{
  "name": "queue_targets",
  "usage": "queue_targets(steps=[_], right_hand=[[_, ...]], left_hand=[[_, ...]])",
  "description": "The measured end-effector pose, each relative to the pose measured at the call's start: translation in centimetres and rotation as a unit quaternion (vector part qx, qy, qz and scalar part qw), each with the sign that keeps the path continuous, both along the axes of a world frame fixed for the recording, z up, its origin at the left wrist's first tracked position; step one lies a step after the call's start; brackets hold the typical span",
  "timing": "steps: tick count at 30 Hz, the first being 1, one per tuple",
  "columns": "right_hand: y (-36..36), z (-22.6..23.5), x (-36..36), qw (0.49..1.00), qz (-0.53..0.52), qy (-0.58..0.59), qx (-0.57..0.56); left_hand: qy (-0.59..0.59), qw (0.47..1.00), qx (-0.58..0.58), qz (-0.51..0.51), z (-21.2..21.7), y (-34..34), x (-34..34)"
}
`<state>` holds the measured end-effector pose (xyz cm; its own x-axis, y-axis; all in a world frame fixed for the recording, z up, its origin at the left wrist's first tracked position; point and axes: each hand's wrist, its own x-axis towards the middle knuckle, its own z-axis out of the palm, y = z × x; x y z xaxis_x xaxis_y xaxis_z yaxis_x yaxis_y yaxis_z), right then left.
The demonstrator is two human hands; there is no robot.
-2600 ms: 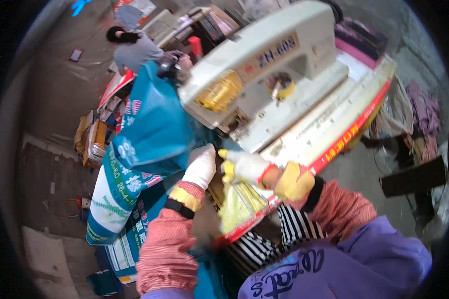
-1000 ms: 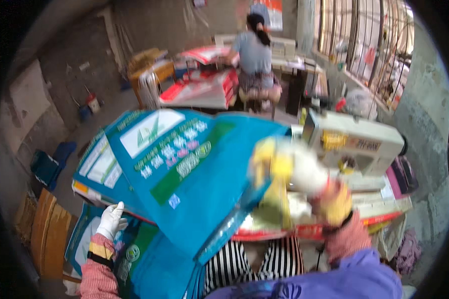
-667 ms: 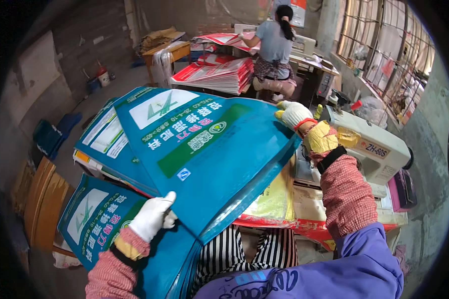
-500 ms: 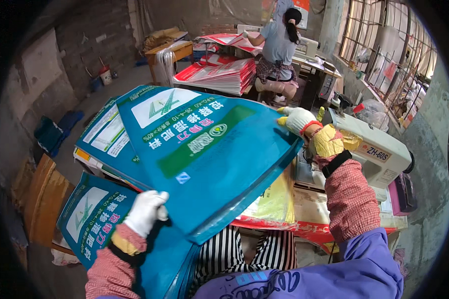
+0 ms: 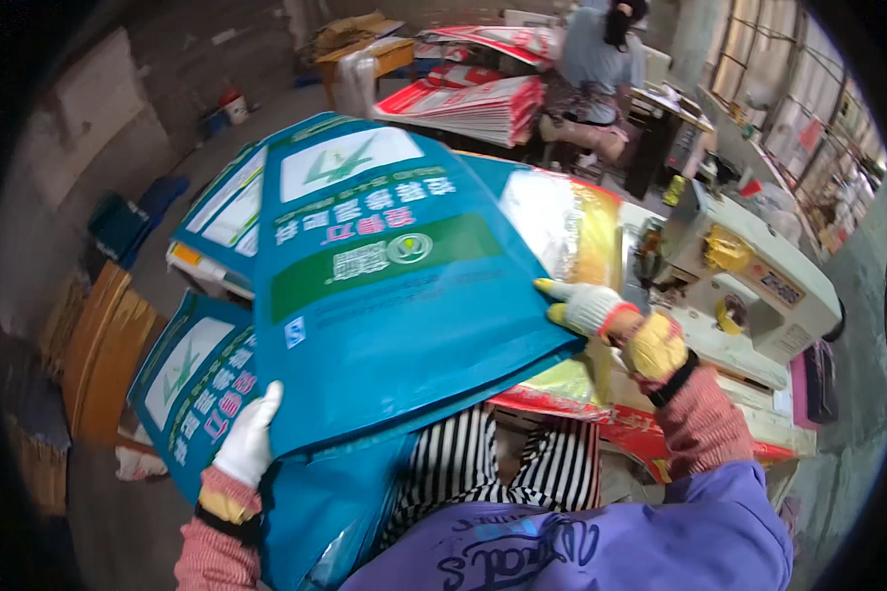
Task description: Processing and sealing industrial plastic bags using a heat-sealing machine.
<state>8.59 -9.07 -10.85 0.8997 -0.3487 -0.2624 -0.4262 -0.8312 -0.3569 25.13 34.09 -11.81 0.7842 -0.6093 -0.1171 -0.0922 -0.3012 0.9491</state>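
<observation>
A large flat blue woven sack (image 5: 384, 295) with a white panel and a green band is held up in front of me. My left hand (image 5: 246, 443), in a white glove, grips its lower left edge. My right hand (image 5: 596, 310), in a white and yellow glove, grips its right edge next to a cream sewing machine (image 5: 749, 276). A yellow and clear inner liner (image 5: 567, 231) shows behind the sack's right side.
More blue sacks lie stacked at the left (image 5: 217, 222) and below (image 5: 192, 379). A red-edged worktable (image 5: 710, 448) carries the sewing machine. Another person (image 5: 601, 69) sits at the back beside stacks of red and white sacks (image 5: 483, 98). Wooden boards (image 5: 103, 355) lean at the left.
The blue sack has swung from my left up across my front. My right hand moved down its right edge toward the machine, and my left hand shifted to the lower corner.
</observation>
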Motion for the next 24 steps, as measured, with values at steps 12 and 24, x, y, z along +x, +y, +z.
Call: queue_targets(steps=[12, 24], right_hand=[[8.4, -5.0, 1.5, 0.981, -0.038, -0.173, -0.076], [22.9, -7.4, 7.1, 0.971, 0.17, 0.021, -0.168]], left_hand=[[-0.255, 0.947, 0.135, 0.14, 6.5, 2.4, -0.1], [0.286, 0.918, 0.193, 0.197, -2.3, 16.1, -17.4]])
